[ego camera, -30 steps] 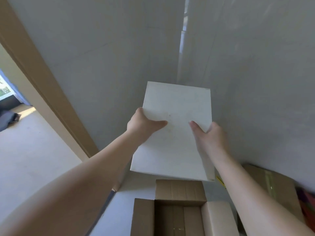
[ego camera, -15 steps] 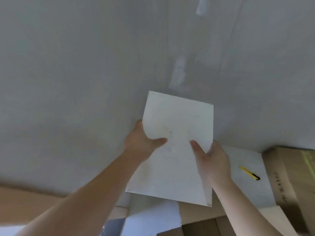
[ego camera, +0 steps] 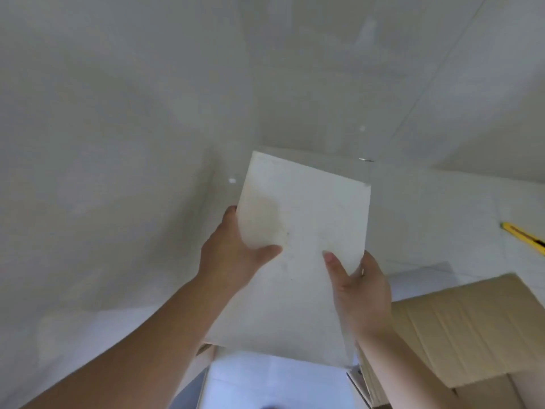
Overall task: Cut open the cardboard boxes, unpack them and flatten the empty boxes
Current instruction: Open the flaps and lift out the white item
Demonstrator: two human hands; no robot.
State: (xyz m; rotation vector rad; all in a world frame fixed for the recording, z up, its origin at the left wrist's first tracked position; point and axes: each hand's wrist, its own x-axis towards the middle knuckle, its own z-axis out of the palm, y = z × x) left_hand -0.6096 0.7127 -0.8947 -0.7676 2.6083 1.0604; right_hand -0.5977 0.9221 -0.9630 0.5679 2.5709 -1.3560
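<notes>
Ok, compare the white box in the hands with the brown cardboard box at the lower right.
The white box is smooth and plain; the brown cardboard box shows corrugation ridges. The white box is held up by the left hand and right hand; the brown cardboard box sits untouched below. Both are flat-sided.

Clearance around the held white slab

White slab (ego camera: pixel 298 261) fills centre view; wall (ego camera: pixel 118 113) close on the left and ahead. Right: brown cardboard box (ego camera: pixel 472 326) low down, yellow box cutter (ego camera: pixel 523 238) lying on the white surface (ego camera: pixel 442 208). Open room over that surface, between slab and cutter.
</notes>
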